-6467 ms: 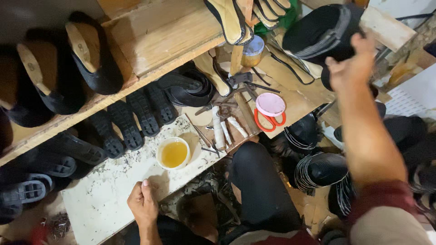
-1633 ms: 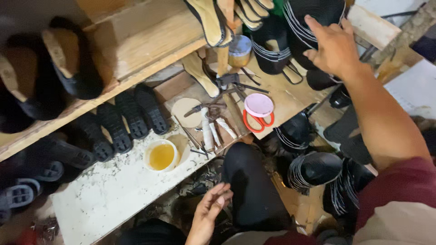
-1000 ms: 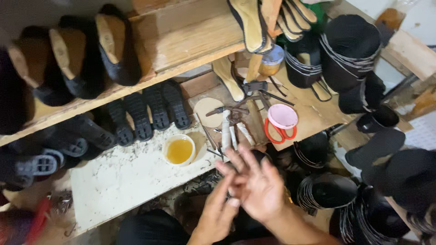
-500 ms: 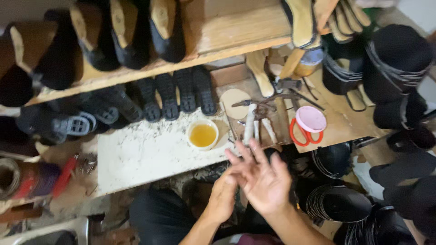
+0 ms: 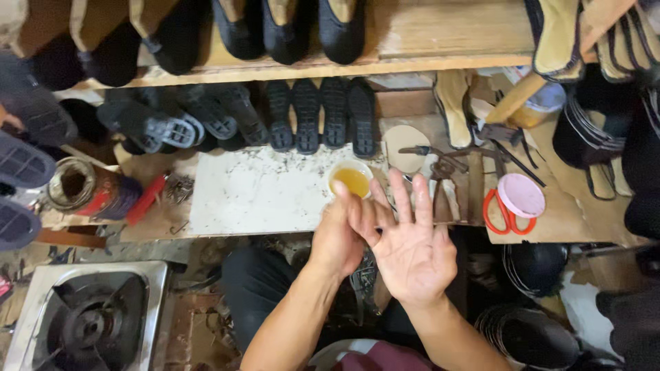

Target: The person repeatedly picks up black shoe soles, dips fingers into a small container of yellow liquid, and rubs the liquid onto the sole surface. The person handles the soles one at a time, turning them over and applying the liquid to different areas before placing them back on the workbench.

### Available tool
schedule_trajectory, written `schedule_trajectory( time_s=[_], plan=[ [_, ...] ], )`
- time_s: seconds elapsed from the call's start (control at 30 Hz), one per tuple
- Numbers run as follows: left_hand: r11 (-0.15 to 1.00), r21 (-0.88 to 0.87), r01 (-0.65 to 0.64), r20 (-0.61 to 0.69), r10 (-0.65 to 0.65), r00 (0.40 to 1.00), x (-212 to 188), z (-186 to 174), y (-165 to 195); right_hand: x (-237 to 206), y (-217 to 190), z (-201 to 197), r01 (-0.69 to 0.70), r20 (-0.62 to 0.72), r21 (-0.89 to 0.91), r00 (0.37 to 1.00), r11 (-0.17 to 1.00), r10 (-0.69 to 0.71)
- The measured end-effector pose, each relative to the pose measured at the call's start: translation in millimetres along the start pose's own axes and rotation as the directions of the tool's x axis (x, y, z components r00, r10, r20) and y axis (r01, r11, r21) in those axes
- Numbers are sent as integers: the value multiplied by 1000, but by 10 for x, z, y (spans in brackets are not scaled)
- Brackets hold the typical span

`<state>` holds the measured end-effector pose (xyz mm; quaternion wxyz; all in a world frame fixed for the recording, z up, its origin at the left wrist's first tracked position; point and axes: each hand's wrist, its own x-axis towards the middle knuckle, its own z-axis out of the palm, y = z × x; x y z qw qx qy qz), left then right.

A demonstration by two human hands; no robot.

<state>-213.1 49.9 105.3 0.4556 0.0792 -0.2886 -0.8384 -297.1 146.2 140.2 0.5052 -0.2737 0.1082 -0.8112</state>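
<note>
Looking down, I see my right hand [image 5: 412,251] spread open, empty, its fingers crossing my loosely curled left hand [image 5: 338,233], also empty, at the desk's [image 5: 254,196] front edge, beside a small cup of yellow liquid [image 5: 351,178]; a red-labelled round tin [image 5: 93,189] lies near the desk's left end.

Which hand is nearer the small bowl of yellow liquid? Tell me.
Left. The left hand sits just below the bowl, fingers nearly at its rim. The right hand is lower and off to the right.

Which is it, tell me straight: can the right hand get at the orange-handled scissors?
Probably yes. The right hand is open and holds nothing, and the orange-handled scissors lie uncovered on the bench just to its right, only partly under the pink lid.
</note>
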Motion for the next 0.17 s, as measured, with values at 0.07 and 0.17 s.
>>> schedule_trajectory(
  time_s=[0.07,0.17],
  plan=[
    [952,-232,-201,-72,190,979,163,56,307,22,87,115,38,71,-91,997,995,-32],
    [930,131,-344,-139,361,922,241,287,743,-46,246,310,115,218,-301,975,947,-49]
  ],
)
